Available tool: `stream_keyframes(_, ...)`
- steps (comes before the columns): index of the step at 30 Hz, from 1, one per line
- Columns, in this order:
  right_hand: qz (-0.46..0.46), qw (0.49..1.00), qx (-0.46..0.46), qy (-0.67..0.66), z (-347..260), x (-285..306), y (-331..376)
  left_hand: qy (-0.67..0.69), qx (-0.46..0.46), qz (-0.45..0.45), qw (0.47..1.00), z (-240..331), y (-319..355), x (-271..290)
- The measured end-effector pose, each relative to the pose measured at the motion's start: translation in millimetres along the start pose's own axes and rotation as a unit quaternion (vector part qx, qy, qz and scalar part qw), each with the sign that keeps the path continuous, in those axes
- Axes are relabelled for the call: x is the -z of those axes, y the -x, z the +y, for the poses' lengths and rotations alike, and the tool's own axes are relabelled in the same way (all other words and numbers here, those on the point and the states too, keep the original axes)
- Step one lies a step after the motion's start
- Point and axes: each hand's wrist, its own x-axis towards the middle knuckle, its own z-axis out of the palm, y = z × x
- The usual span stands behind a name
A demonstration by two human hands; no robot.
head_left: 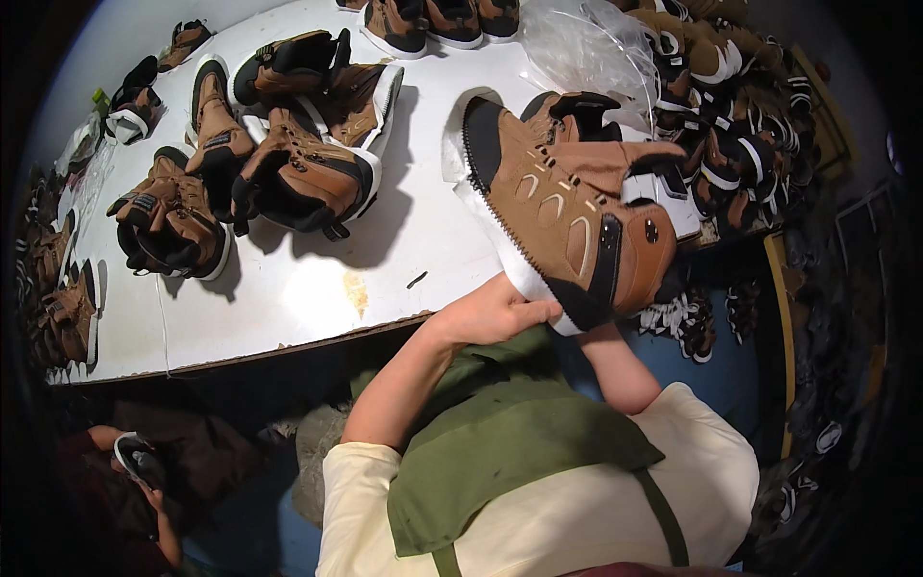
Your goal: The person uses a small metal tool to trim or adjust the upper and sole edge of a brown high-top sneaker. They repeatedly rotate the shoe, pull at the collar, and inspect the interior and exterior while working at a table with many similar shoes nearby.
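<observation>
A brown ankle-high boot [553, 207] with a black toe and heel patch is held up in front of me, over the table's near edge. Its toe points up and away, and its pale sole with a toothed black edge faces left. My left hand [495, 313] is closed on the sole near the heel, thumb lying along the white edge. My right forearm [617, 365] reaches up behind the heel, where the boot hides my right hand and its fingers. Just beyond the held boot, another brown boot [577, 113] sits partly covered.
On the white table [288, 308], several brown boots [303, 178] stand clustered at left, more along the far edge. Clear plastic [586, 43] lies at the back. Shoes pile up on the right [726, 154]. At lower left, another person's hands [135, 466] hold a shoe.
</observation>
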Motion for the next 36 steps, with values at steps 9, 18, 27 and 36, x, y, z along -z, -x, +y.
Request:
stream_keyframes(9, 0.026, 0.999, 0.001, 0.029, 0.3, -2.0, -1.4, 0.011, -0.006, 0.036, 0.999, -8.9, 16.7, 6.9)
stream_keyframes(18, 0.053, 0.997, 0.004, 0.058, -2.1, -8.6, 6.1, -0.532, -0.077, 0.368, 0.759, -70.8, 69.6, 65.8)
stream_keyframes(27, 0.071, 0.994, 0.008, 0.077, 0.5, -13.7, 5.6, -0.432, -0.078, 0.157, 0.885, -79.6, 112.2, 13.8)
stream_keyframes(36, 0.093, 0.991, 0.002, 0.091, 4.9, -14.0, 9.9, -0.323, -0.192, 0.423, 0.824, -7.5, 71.6, 37.6)
